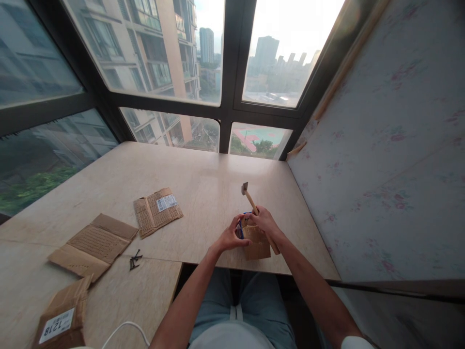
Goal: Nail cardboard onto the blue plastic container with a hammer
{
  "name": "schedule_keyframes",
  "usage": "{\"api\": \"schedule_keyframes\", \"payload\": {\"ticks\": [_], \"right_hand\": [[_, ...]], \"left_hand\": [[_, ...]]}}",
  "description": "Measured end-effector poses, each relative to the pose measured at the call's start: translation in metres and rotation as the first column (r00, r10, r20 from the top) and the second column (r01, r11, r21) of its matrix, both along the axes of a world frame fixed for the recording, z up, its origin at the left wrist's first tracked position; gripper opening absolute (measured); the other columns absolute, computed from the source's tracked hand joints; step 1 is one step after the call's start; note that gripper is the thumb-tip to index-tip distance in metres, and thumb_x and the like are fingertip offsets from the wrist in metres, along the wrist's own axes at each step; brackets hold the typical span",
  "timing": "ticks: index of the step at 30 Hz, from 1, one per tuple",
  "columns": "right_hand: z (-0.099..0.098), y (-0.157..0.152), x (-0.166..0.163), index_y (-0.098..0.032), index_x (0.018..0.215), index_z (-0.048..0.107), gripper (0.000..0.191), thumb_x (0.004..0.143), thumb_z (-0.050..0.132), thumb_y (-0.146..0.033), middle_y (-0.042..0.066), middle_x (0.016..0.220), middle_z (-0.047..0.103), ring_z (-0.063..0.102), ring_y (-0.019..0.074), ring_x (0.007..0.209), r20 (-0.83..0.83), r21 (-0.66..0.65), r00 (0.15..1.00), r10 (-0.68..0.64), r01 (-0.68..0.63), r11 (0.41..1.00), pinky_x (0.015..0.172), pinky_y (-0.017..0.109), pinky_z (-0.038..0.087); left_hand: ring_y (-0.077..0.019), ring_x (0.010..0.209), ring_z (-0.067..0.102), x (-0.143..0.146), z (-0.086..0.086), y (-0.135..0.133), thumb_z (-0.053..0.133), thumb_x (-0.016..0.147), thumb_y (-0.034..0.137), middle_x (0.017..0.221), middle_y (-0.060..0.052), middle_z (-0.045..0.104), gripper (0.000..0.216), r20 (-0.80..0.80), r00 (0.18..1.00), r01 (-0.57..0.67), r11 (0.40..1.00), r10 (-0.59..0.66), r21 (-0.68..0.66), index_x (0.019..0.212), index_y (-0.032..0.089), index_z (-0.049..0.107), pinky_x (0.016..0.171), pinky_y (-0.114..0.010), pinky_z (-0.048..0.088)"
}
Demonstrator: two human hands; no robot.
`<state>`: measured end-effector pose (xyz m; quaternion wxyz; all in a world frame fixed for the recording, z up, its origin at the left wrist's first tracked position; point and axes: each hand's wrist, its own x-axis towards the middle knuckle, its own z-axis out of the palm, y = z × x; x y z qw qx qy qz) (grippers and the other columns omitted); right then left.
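Note:
My right hand grips a hammer by its wooden handle. The metal head points away from me, and the handle's end comes out below my wrist. Its fingertips reach over the far edge of a folded cardboard piece near the counter's front edge. My left hand curls around the left side of a small blue-edged object lying against that cardboard, thumb on the cardboard and fingers at the far side. Much of the blue-edged object is hidden by my hands, so its kind is unclear.
On the left of the counter lie a labelled cardboard piece, a larger flattened one and a folded one. Several dark screws or nails lie loose. A white cable runs in front; a papered wall bounds the right.

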<state>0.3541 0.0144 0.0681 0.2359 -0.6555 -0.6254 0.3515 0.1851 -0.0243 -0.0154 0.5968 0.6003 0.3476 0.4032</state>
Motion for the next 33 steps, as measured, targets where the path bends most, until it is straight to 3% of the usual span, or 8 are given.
{"api": "schedule_keyframes", "payload": {"ticks": [7, 11, 19, 33], "right_hand": [[0.006, -0.003, 0.006, -0.02, 0.074, 0.051, 0.026, 0.075, 0.068, -0.04, -0.003, 0.061, 0.056, 0.053, 0.0121, 0.054, 0.018, 0.029, 1.0, -0.009, 0.009, 1.0, 0.044, 0.02, 0.034], [0.001, -0.006, 0.002, -0.018, 0.074, 0.055, 0.02, 0.074, 0.069, -0.032, -0.001, 0.066, 0.06, 0.057, 0.0127, 0.058, 0.02, 0.034, 1.0, 0.024, -0.025, 0.999, 0.046, 0.019, 0.036], [-0.004, -0.006, -0.003, -0.017, 0.08, 0.058, 0.01, 0.08, 0.062, -0.026, 0.0, 0.067, 0.062, 0.052, 0.0098, 0.047, 0.002, -0.009, 1.0, 0.015, -0.015, 1.0, 0.035, 0.017, 0.03], [0.001, -0.007, -0.006, -0.017, 0.081, 0.057, 0.009, 0.08, 0.062, -0.024, -0.002, 0.063, 0.06, 0.044, 0.0063, 0.037, -0.064, -0.047, 0.998, 0.013, -0.016, 0.999, 0.031, 0.016, 0.027]], "left_hand": [[-0.03, 0.131, 0.048, 0.0, 0.0, 0.001, 0.088, 0.059, 0.033, 0.143, -0.012, 0.048, 0.095, 0.024, 1.0, 0.006, 1.0, -0.006, 0.02, 0.138, 0.032, 0.034, 0.107, -0.047, 0.041], [-0.0287, 0.131, 0.049, 0.0, -0.003, 0.001, 0.088, 0.059, 0.031, 0.143, -0.011, 0.049, 0.097, 0.017, 1.0, -0.001, 0.999, 0.0, 0.04, 0.139, 0.032, 0.034, 0.109, -0.046, 0.039], [-0.0304, 0.132, 0.047, 0.0, 0.001, 0.0, 0.087, 0.06, 0.032, 0.145, -0.012, 0.046, 0.095, 0.014, 1.0, 0.009, 1.0, -0.01, 0.023, 0.138, 0.032, 0.035, 0.108, -0.047, 0.039], [-0.0325, 0.132, 0.046, -0.001, 0.002, 0.001, 0.088, 0.059, 0.033, 0.146, -0.012, 0.043, 0.097, -0.006, 1.0, 0.012, 1.0, -0.012, -0.01, 0.139, 0.032, 0.033, 0.108, -0.051, 0.039]]}}
